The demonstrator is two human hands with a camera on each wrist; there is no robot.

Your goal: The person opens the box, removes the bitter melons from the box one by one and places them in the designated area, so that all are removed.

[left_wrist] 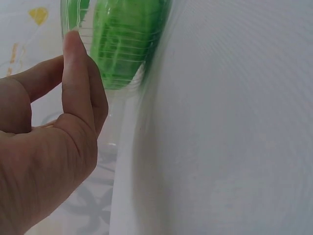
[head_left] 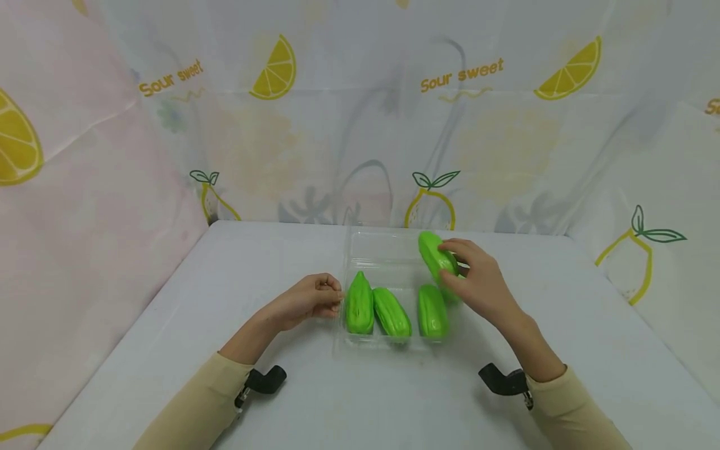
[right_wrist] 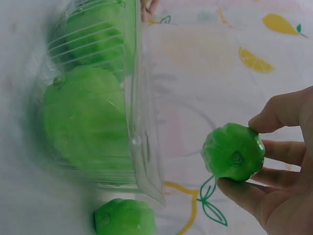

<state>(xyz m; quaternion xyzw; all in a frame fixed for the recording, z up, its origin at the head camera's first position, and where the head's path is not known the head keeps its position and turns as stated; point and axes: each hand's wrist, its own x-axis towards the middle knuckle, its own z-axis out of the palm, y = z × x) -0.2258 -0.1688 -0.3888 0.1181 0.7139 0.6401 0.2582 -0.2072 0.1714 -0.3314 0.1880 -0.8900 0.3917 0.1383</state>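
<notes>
Lemon-print cloth (head_left: 343, 125) backs a table (head_left: 388, 400) as the right hand (head_left: 480, 281) curls fingers round a green vegetable (head_left: 432, 253), the left hand (head_left: 306, 301) pinching a clear box (head_left: 388, 275) by its edge.

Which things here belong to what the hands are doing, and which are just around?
Part of it: clear container; three green vegetables inside; right hand; its held vegetable; left hand; probably the vegetable outside.

Just around: lemon-print cloth; white table; black wrist attachments.

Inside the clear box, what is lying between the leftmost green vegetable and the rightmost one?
A third, slanted green vegetable lies there, then a bare gap before the rightmost vegetable; the head view shows this.
</notes>
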